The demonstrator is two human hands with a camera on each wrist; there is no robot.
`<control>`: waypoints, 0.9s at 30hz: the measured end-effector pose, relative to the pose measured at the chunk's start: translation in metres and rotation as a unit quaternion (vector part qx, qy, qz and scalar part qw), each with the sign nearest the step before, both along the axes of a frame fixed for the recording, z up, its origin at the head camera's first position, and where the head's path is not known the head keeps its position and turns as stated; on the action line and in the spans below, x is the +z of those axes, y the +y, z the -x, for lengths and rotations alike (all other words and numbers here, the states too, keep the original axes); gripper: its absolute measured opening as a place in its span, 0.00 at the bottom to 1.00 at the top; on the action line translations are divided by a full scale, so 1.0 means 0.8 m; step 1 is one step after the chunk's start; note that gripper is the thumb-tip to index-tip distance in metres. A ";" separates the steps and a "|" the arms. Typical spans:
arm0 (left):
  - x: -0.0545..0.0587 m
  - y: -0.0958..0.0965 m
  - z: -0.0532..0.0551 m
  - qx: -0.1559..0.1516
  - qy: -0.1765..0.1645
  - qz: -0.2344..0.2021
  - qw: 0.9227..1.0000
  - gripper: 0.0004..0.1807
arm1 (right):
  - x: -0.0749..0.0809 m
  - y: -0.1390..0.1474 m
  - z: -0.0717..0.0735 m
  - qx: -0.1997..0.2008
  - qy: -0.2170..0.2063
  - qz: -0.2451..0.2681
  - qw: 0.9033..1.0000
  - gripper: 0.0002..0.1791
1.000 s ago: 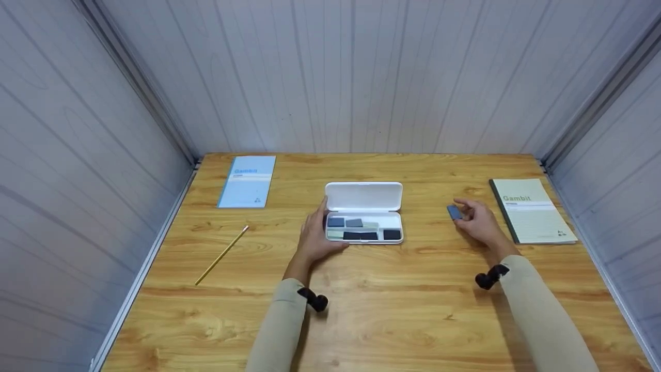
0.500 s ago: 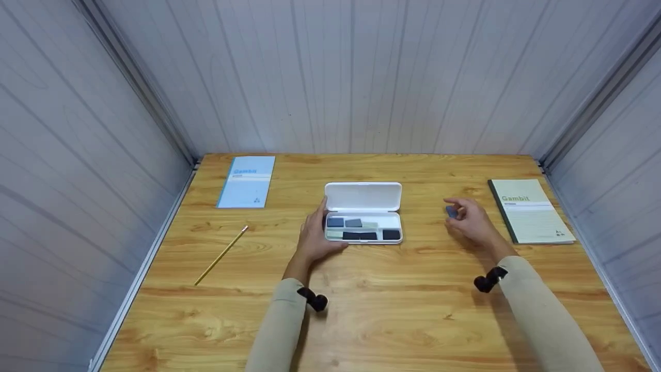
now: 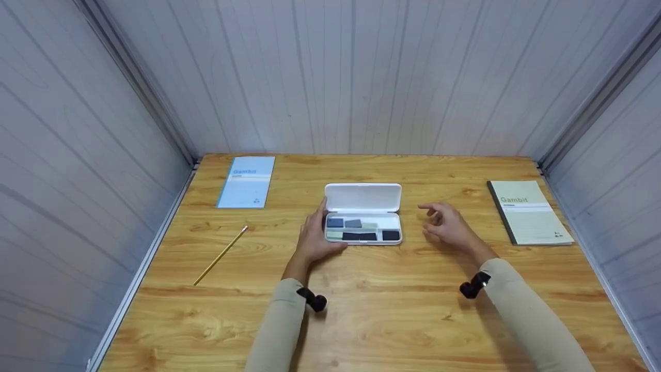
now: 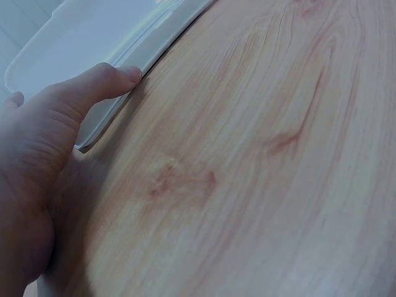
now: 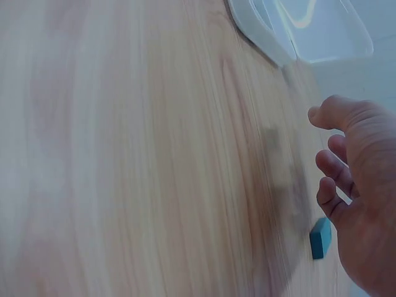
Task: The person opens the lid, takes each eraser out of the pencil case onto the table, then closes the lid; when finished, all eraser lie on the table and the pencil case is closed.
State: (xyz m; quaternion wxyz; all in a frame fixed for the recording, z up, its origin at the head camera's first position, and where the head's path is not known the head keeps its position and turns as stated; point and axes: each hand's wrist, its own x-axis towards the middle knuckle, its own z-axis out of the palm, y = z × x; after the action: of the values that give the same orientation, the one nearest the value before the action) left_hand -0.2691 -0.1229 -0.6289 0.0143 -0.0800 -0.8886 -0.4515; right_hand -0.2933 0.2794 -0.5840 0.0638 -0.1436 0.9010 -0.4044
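Observation:
A white pencil case (image 3: 390, 223) lies with its lid (image 3: 363, 197) raised, holding several blue-grey, black and pale blocks in its compartments. My left hand (image 3: 315, 237) grips its left end, the thumb along the front edge; the left wrist view shows that thumb (image 4: 102, 83) against the rim. To the right of the case, my right hand (image 3: 452, 227) hovers above the table with its fingers loosely bent, holding nothing. Beyond that hand, in the right wrist view, a small blue eraser-like block (image 5: 320, 238) stands on the table; the hand hides it in the head view.
At the back left lies a blue notebook (image 3: 246, 182). A yellow pencil (image 3: 221, 255) rests slanted in front of it. A cream notebook (image 3: 532, 214) with a dark spine lies at the right. Pale panel walls (image 3: 330, 77) enclose the wooden table (image 3: 382, 315) behind and at both sides.
My right hand has let go of the small blue block and moved left towards the case. The left hand has stayed in place on the case.

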 end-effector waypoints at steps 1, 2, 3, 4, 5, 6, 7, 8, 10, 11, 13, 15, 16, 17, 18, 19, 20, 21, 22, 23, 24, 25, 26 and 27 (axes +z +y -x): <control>0.000 0.000 0.000 0.001 -0.001 0.000 1.000 0.78 | 0.000 -0.005 0.000 0.003 -0.004 0.003 1.000 0.30; 0.001 0.000 -0.001 0.002 -0.003 0.001 1.000 0.78 | 0.000 -0.009 0.000 0.009 -0.006 0.006 1.000 0.30; 0.001 0.000 -0.001 0.003 -0.005 0.001 1.000 0.77 | 0.000 -0.014 0.000 0.013 -0.005 0.010 1.000 0.30; 0.002 0.000 -0.002 0.005 -0.007 0.001 1.000 0.77 | 0.000 -0.019 0.000 0.018 -0.006 0.014 1.000 0.30; 0.002 0.000 -0.002 0.005 -0.008 0.001 1.000 0.78 | -0.001 -0.025 0.000 0.023 -0.005 0.016 1.000 0.30; 0.002 0.000 -0.002 0.006 -0.009 0.000 1.000 0.78 | -0.001 -0.030 0.000 0.027 -0.003 0.016 0.999 0.30; 0.002 0.000 -0.002 0.006 -0.009 -0.001 1.000 0.78 | -0.001 -0.035 0.000 0.032 -0.001 0.015 0.999 0.29; 0.002 0.000 -0.002 0.005 -0.008 -0.002 1.000 0.78 | 0.000 -0.039 0.000 0.035 0.001 0.012 0.999 0.29; 0.002 0.000 -0.002 0.002 -0.004 -0.003 1.000 0.78 | 0.001 -0.049 0.000 0.041 0.006 0.007 0.999 0.28; 0.001 0.000 -0.002 0.000 0.000 -0.002 1.000 0.78 | 0.002 -0.053 0.000 0.044 0.010 0.004 0.999 0.27; 0.000 0.000 -0.001 -0.001 0.005 -0.001 1.000 0.78 | 0.004 -0.062 0.001 0.049 0.010 0.003 0.999 0.27; -0.001 -0.001 0.000 -0.001 0.011 0.003 1.000 0.78 | 0.007 -0.071 0.001 0.054 0.013 0.005 0.998 0.27; -0.001 -0.001 0.000 -0.001 0.013 0.005 1.000 0.78 | 0.009 -0.075 0.001 0.056 0.012 0.007 0.998 0.27; -0.001 -0.001 0.000 -0.002 0.014 0.006 1.000 0.78 | 0.010 -0.079 0.001 0.059 0.011 0.007 0.998 0.28; -0.001 -0.001 0.000 -0.001 0.012 0.007 1.000 0.78 | 0.012 -0.083 0.001 0.062 0.008 0.007 0.998 0.28; -0.001 -0.001 0.000 -0.001 0.011 0.009 1.000 0.78 | 0.014 -0.086 0.001 0.066 0.007 0.007 0.998 0.28; 0.000 -0.001 0.000 -0.001 0.008 0.007 1.000 0.78 | 0.015 -0.090 0.001 0.069 0.006 0.007 0.998 0.28; 0.000 -0.001 0.000 -0.002 0.006 0.005 1.000 0.78 | 0.016 -0.093 0.001 0.072 0.003 0.008 0.997 0.28; 0.000 -0.001 0.000 -0.002 0.004 0.004 1.000 0.78 | 0.017 -0.097 0.002 0.075 0.002 0.007 0.997 0.28; 0.001 -0.001 0.000 -0.002 0.001 0.003 1.000 0.78 | 0.018 -0.100 0.002 0.077 0.003 0.006 0.997 0.28; 0.001 -0.001 0.000 -0.002 0.000 0.002 1.000 0.78 | 0.018 -0.103 0.003 0.079 0.004 0.005 0.997 0.28; 0.001 -0.001 -0.001 -0.002 -0.002 0.001 1.000 0.78 | 0.018 -0.106 0.003 0.080 0.005 0.006 0.997 0.28; 0.001 -0.001 -0.001 -0.003 -0.003 0.000 1.000 0.78 | 0.018 -0.109 0.003 0.082 0.009 0.006 0.997 0.28; 0.001 0.000 -0.001 -0.003 -0.004 0.000 1.000 0.78 | 0.018 -0.112 0.003 0.083 0.009 0.008 0.996 0.28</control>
State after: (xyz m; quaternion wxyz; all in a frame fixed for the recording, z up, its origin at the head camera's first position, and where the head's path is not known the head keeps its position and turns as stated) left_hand -0.2686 -0.1233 -0.6281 0.0098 -0.0806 -0.8882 -0.4523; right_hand -0.2960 0.1900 -0.5695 0.0879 -0.2222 0.8834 -0.4031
